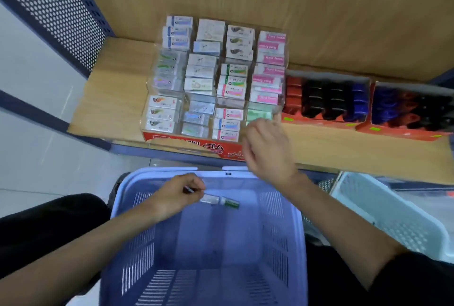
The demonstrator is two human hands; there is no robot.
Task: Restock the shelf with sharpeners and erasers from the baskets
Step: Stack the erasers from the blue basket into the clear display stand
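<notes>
A clear display tray (147, 84) full of boxed erasers stands on the wooden shelf (110, 99). My right hand (266, 148) hovers at the tray's front right corner, fingers loosely curled; whether it holds anything cannot be seen. Below the shelf sits a blue basket (206, 244). Inside its far end, my left hand (179, 192) pinches a small clear-wrapped eraser (210, 199). A green-sleeved eraser (231, 203) lies right beside it.
Two orange boxes (319, 121) of red, black and blue sharpeners stand on the shelf right of the tray. A white basket (393, 217) sits at the lower right. A perforated blue side panel (56, 8) closes the shelf's left end.
</notes>
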